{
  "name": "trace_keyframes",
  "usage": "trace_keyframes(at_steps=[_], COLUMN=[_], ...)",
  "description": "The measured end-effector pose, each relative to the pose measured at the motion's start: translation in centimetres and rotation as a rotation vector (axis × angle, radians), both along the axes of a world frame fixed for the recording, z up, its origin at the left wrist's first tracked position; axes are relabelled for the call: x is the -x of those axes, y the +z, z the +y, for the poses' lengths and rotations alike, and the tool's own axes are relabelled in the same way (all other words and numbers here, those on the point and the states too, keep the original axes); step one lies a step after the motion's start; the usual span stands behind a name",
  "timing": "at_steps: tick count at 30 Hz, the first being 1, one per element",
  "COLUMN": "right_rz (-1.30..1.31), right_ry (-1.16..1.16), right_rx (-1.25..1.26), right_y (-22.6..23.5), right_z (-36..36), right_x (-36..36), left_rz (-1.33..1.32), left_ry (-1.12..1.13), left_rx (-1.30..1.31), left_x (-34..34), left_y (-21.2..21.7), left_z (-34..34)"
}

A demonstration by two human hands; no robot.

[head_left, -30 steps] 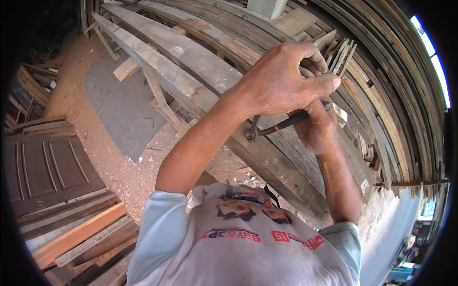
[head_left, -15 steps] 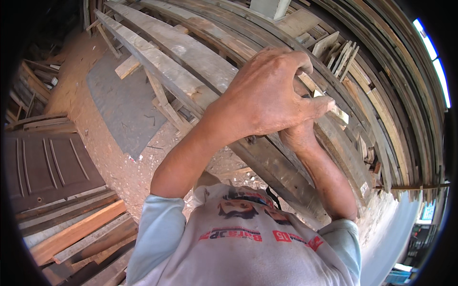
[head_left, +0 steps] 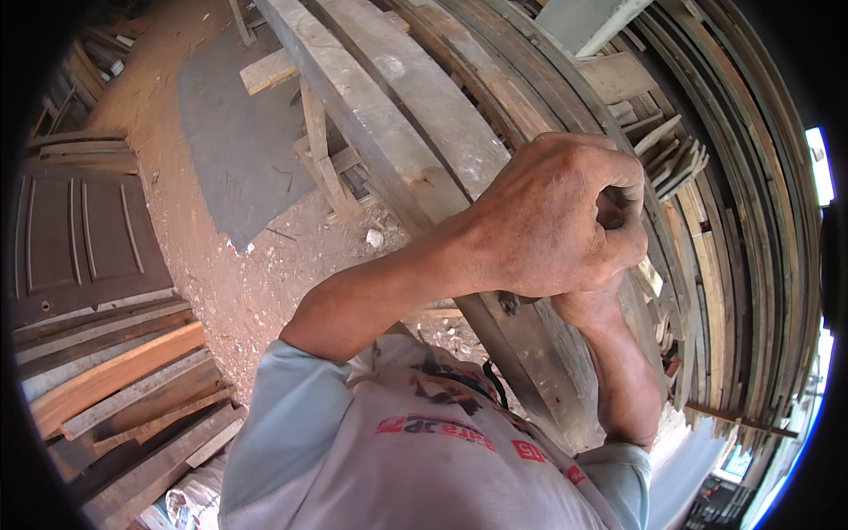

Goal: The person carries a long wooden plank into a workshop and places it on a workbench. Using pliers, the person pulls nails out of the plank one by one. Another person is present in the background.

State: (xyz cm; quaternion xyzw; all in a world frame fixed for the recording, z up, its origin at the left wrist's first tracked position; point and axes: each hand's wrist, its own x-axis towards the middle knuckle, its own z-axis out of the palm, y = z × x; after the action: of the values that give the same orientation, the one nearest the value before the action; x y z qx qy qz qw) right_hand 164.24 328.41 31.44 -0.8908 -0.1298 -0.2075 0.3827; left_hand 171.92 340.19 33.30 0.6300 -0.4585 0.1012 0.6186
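Note:
My left hand [head_left: 558, 219] is raised above a stack of long grey planks [head_left: 415, 84]. Its fingers are curled, and thumb and forefinger meet in a ring. Whatever they pinch, if anything, cannot be made out. Close behind and below it is my right hand [head_left: 590, 305]; only the part near the wrist shows, the fingers being hidden by the left hand. Under both hands runs a thick, weathered beam [head_left: 543, 362]. Just right of the hands lies a small pale wood piece [head_left: 650, 277].
Many long boards [head_left: 751, 177] are stacked along the right. Short offcuts [head_left: 676, 159] lie between the stacks. On the left are a brown panelled door [head_left: 88, 230] and piled timber [head_left: 124, 371]. A dark sheet [head_left: 238, 150] covers part of the dirt floor beside a wooden trestle [head_left: 320, 150].
My left thumb and fingers, apart before, have closed together. Both hands appear lower and further right in the picture, and the whole view has shifted.

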Motion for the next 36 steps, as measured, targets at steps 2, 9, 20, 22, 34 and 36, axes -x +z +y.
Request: trace_keyframes(at_steps=[2, 9, 20, 22, 34, 36], right_rz=[0.08, 0.602, 0.542, 0.559, 0.279, 0.277], right_ry=[0.038, 0.157, 0.065, -0.083, 0.126, 0.055], right_rx=[0.017, 0.171, 0.21, 0.159, -0.888, -0.742], right_y=[0.2, 0.6, 3.5, 5.3, 0.5, 0.9], right_z=[0.8, 5.1, 3.9, 2.6, -4.2, -3.2], right_x=[-1.1, -7.8, -5.1, -2.7, 4.5, 4.0], left_rz=[0.091, 0.304, 0.447, 0.207, 0.01, 0.015], left_ry=[-0.048, 0.004, 0.05, -0.01, -0.147, -0.09], left_rx=[0.048, 0.095, 0.168, 0.122, -0.206, -0.263], left_x=[-1.3, -5.5, -2.2, -1.5, 4.3, 5.0], left_y=[-1.1, -6.7, -3.4, -2.1, 2.5, 2.9], left_z=[0.8, 4.5, 4.4, 2.9, -2.6, -2.2])
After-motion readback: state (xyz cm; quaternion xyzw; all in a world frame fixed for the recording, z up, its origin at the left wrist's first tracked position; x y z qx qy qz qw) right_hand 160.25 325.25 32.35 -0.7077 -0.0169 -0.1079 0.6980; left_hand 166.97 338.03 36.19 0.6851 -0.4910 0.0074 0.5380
